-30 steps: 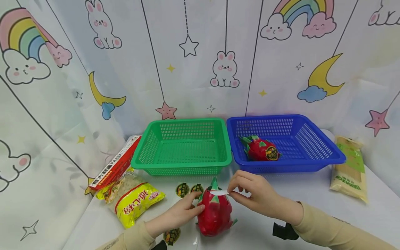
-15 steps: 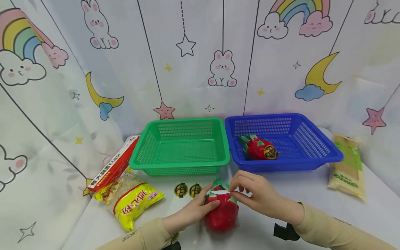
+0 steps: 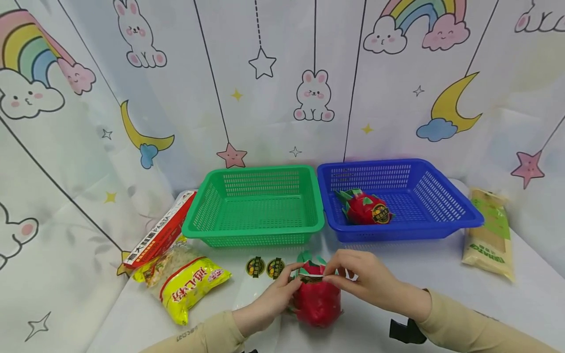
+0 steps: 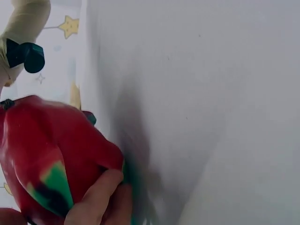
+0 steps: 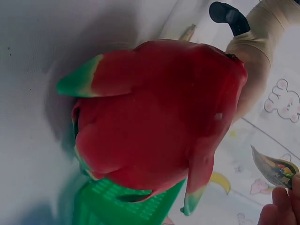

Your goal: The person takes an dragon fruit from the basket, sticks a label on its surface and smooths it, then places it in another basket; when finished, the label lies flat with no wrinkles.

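A red dragon fruit (image 3: pixel 319 306) with green-tipped scales is on the table in front of the baskets. My left hand (image 3: pixel 271 300) grips its left side; in the left wrist view those fingers (image 4: pixel 96 199) press against the skin near a green scale. Between the thumb and fingertips of my right hand (image 3: pixel 364 275) is a dark, gold-printed sticker (image 3: pixel 311 278), held at the top of the fruit. The right wrist view shows that sticker (image 5: pixel 277 171) curled and apart from the fruit (image 5: pixel 150 117) there. Whether its left edge touches my left fingers is hard to tell.
Two round stickers (image 3: pixel 266 267) lie left of the fruit. Behind stand a green basket (image 3: pixel 253 240) and a blue basket (image 3: pixel 406 232) with another stickered dragon fruit (image 3: pixel 366 210). Left are a yellow pasta bag (image 3: pixel 187 284) and red pasta box (image 3: pixel 163 230); right, a beige packet (image 3: pixel 489 235).
My left hand and the dragon fruit have shifted right, and the fruit has turned. The sticker has tipped so its printed face shows. A round sticker at the front left is now hidden.
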Action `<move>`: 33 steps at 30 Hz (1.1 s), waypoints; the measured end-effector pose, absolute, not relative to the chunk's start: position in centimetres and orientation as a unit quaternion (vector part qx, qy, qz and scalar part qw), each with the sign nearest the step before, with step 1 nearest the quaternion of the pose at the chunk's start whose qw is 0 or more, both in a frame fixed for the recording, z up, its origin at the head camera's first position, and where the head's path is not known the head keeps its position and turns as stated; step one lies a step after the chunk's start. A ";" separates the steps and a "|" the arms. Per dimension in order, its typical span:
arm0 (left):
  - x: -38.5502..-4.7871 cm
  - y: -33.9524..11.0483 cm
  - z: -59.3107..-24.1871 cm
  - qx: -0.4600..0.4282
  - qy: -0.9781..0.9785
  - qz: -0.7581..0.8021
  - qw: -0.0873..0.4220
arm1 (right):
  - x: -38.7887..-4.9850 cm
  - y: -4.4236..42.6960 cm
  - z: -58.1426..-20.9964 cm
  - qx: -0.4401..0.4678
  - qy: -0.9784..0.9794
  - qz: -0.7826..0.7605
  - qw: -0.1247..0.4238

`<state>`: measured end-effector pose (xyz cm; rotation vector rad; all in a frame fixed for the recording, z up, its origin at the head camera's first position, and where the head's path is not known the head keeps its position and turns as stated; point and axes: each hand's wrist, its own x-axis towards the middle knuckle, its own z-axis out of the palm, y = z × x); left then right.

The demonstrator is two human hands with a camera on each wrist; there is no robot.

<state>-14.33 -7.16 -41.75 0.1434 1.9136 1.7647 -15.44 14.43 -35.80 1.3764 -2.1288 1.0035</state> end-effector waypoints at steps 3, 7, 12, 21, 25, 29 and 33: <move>-14.2 -6.5 -42.0 0.040 0.697 0.672 0.246 | -15.3 14.5 -35.9 0.485 -0.769 0.367 0.196; -14.2 -5.7 -41.9 0.035 0.688 0.689 0.224 | -15.1 14.6 -35.9 0.463 -0.786 0.372 0.170; -14.5 -5.5 -41.9 0.041 0.680 0.697 0.224 | -15.1 14.7 -36.4 0.467 -0.791 0.364 0.157; -14.4 -5.5 -41.9 0.045 0.672 0.697 0.245 | -14.9 14.7 -36.7 0.449 -0.814 0.345 0.132; -14.3 -5.5 -41.9 0.043 0.676 0.692 0.251 | -14.9 14.6 -36.7 0.435 -0.827 0.337 0.118; -14.2 -5.4 -41.8 0.041 0.668 0.696 0.259 | -14.9 14.7 -36.9 0.417 -0.842 0.323 0.112; -14.1 -5.4 -41.7 0.047 0.659 0.703 0.263 | -14.9 14.8 -37.1 0.405 -0.857 0.298 0.114</move>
